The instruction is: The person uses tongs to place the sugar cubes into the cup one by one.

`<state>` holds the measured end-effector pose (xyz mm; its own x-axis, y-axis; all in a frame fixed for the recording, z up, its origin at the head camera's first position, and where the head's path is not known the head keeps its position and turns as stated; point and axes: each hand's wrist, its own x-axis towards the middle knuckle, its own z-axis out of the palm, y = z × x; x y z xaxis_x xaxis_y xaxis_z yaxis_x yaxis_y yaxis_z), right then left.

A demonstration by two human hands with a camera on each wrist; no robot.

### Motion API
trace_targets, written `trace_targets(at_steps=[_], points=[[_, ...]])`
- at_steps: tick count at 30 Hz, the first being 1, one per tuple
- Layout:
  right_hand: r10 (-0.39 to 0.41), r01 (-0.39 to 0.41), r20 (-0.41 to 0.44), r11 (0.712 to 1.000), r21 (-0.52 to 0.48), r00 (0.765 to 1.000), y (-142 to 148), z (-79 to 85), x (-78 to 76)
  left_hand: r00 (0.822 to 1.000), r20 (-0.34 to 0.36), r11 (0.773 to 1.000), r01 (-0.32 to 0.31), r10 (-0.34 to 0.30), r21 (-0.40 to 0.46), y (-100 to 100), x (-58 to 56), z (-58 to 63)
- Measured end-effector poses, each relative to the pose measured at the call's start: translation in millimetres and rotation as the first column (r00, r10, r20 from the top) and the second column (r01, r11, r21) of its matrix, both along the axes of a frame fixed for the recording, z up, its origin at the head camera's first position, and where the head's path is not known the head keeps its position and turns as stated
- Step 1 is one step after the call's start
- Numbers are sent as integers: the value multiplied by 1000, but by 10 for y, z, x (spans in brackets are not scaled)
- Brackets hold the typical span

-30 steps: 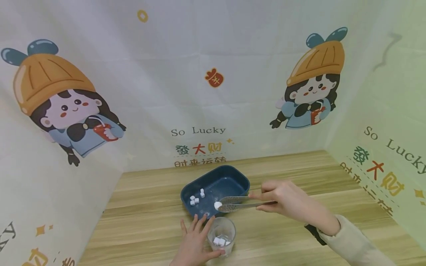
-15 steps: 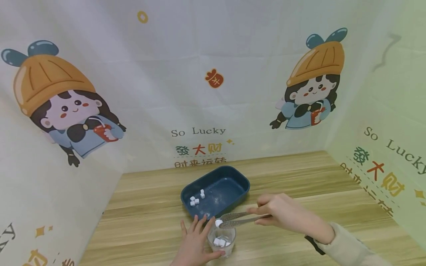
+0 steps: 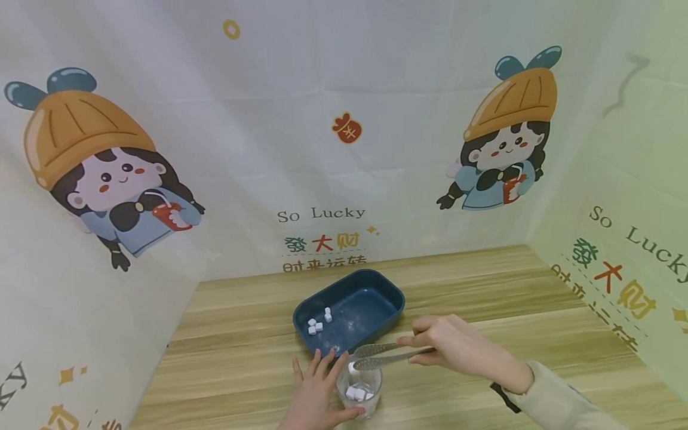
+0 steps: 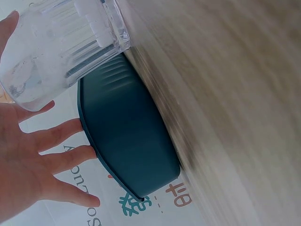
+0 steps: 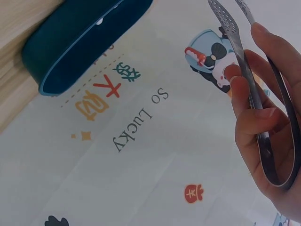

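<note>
My right hand (image 3: 454, 343) grips metal tongs (image 5: 254, 94) with perforated tips, held over the mouth of a clear glass (image 3: 369, 382). Their arms stand apart in the right wrist view. A white cube (image 3: 352, 368) shows just below the tips, within the glass's outline. Several white cubes (image 3: 359, 393) lie at the bottom of the glass. My left hand (image 3: 317, 388) has its fingers spread, thumb and index finger beside the glass, other fingertips at the rim of a dark blue tray (image 4: 124, 127). More white cubes (image 3: 313, 326) sit in the tray's left end.
The tray stands right behind the glass on a wood-grain tabletop (image 3: 473, 286). Printed cloth walls (image 3: 403, 149) with cartoon figures enclose the table at the back and both sides.
The right hand brought the tongs and a white cube from over the tray toward me to the glass. The cube now shows below the tips. The left hand stayed in place.
</note>
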<state>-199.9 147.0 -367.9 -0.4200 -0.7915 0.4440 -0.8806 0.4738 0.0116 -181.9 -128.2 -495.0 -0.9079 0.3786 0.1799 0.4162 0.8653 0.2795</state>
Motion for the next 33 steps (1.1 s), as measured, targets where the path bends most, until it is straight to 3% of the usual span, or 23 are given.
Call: trace_targets(at_steps=[13,20,29,33], points=[[28,-28,-22,999,-27,999,12,-11,-3,1000,17,1000,-15,15,-10,5,8,9],[30,-30,12,999,-41,999,22,23,-5,1000,25,1000,-13,13,-6,8,7,33],[43,-46,-51,997,-55,998,33,30,-45,999,42,1000,-14,14,-12,17,5,48],[48,-50,-38,997,-62,998,36,45,-58,999,35,1000,-15,16,-10,13,0,36]])
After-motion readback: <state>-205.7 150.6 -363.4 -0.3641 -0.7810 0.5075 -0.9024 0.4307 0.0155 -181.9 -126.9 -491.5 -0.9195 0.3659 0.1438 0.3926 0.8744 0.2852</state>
